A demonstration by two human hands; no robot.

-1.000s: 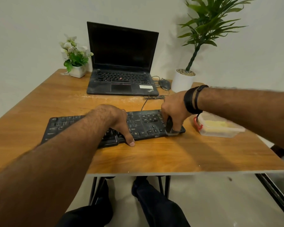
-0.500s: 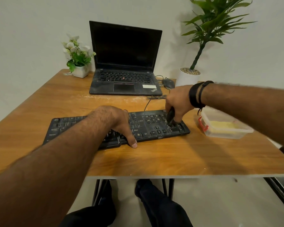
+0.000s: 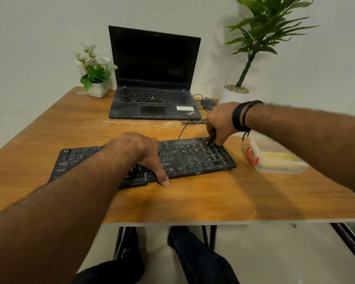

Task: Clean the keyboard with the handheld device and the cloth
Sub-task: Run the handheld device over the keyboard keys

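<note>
A dusty black keyboard (image 3: 193,158) lies across the middle of the wooden table (image 3: 193,201). My left hand (image 3: 139,152) rests on its middle keys, thumb reaching over the front edge onto the wood. My right hand (image 3: 219,121) grips a small dark handheld device (image 3: 212,137), its tip down on the keys at the keyboard's far right corner. A yellow cloth (image 3: 279,158) lies inside a clear plastic box (image 3: 275,170) with a red clip, to the right of the keyboard.
An open black laptop (image 3: 154,78) stands at the back of the table, with a dark mouse (image 3: 208,103) and cables beside it. A small white flower pot (image 3: 97,89) is at the back left, a tall potted plant (image 3: 237,93) at the back right.
My right hand has carried the device from the keyboard's front right corner back to its far right corner. My left hand has stayed on the keys.
</note>
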